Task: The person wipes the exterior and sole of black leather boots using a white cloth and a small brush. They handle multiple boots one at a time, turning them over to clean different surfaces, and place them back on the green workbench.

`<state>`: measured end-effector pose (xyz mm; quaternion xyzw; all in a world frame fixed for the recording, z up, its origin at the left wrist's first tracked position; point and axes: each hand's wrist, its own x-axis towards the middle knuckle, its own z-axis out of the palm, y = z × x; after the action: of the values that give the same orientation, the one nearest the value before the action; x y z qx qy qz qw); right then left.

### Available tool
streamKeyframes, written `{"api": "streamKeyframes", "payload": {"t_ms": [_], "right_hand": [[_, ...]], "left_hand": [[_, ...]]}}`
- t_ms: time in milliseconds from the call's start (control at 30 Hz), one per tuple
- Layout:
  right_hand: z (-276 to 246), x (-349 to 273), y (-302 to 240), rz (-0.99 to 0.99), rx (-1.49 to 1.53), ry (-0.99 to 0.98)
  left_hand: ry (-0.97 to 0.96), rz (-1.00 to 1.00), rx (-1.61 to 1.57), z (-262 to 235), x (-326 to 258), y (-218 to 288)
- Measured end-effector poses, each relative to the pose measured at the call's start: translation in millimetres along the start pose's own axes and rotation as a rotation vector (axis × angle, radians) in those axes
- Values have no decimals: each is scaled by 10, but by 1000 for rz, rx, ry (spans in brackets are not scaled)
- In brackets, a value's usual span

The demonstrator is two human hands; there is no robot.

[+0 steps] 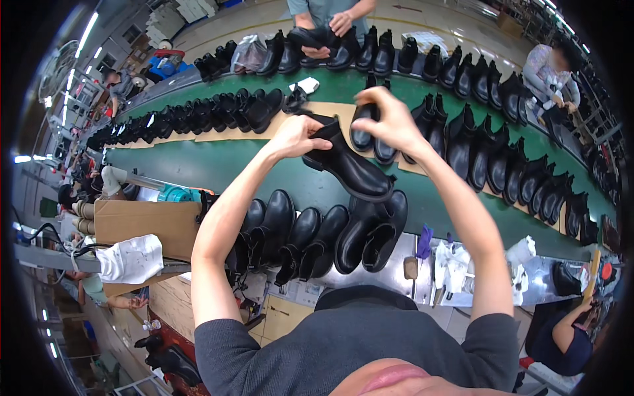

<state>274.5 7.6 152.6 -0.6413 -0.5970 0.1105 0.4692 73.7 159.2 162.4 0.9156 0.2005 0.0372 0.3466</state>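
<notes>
A black ankle boot (350,168) is held up above the green conveyor belt (198,162), sole toward me and toe pointing right. My left hand (297,136) grips the boot's shaft at its top opening. My right hand (389,119) is raised just right of the shaft, fingers pinched near the boot's upper edge; whether it touches the boot is unclear. Below the held boot, several black boots (317,237) lie in a row at the belt's near edge.
Long rows of black boots (502,158) fill the belt's middle and far side. A person across the belt (330,26) handles a boot; another person (551,69) sits at the far right. A cardboard box (145,221) and white cloth (132,257) sit left; rags (456,264) right.
</notes>
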Motion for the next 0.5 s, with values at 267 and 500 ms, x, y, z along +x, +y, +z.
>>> {"api": "streamKeyframes", "payload": {"t_ms": [267,500], "right_hand": [[334,-422,477,788,1194,15],[486,-186,280,634,921,60]], "left_hand": [[302,44,-624,173,-117,-352],[119,-304,-499,-76,-278,-335]]}}
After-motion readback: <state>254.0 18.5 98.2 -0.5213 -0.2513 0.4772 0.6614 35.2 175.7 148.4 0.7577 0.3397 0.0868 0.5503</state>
